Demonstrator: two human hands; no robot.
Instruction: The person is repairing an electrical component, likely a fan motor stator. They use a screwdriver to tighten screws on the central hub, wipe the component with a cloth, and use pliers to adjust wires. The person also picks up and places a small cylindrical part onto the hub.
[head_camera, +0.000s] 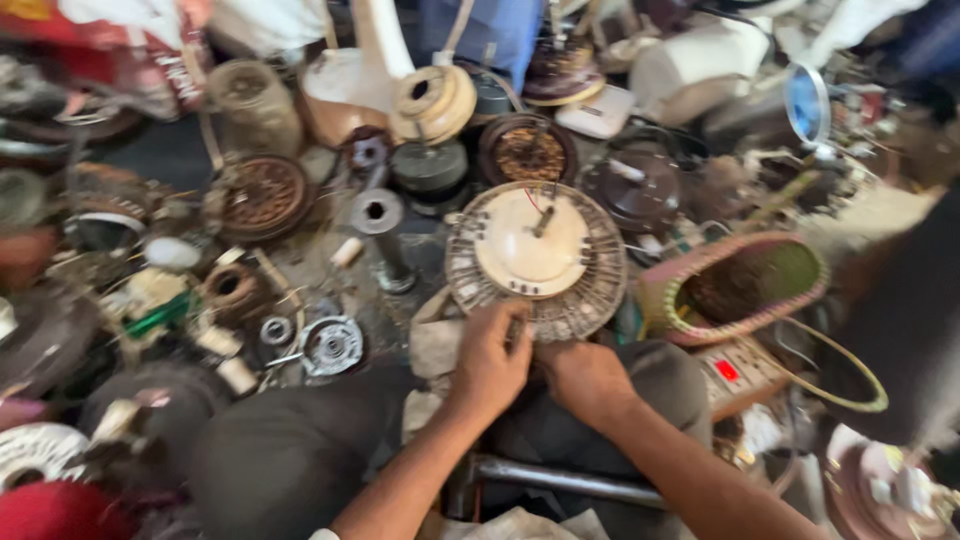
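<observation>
I am sitting on the floor (400, 300) with my knees drawn up, and both my hands are working at the near rim of a round fan motor stator (536, 258), a cream disc ringed by pale winding slots, with a short shaft rising from its middle. My left hand (490, 362) is curling closed, fingers pinching at the stator's near edge; the picture is too blurred for me to tell whether anything small is lying between the fingertips. My right hand (585, 378) is lying just beside it, knuckles up, fingers folding under toward the same rim; I cannot tell whether it is gripping anything.

The stator is resting on the floor directly ahead of my knees, in the middle of a dense spread of motor parts. Just to its right a pink and green woven basket (735, 290) is tipping on its side, its mouth facing me. Beyond the stator a dark copper-wound rotor (527, 150) is lying, and further left a rusty brown disc (265, 195). A grey metal cylinder (380, 225) is standing upright left of the stator. Near my left knee a small silver bearing plate (331, 345) is lying flat. A metal tube (560, 480) is crossing under my forearms
</observation>
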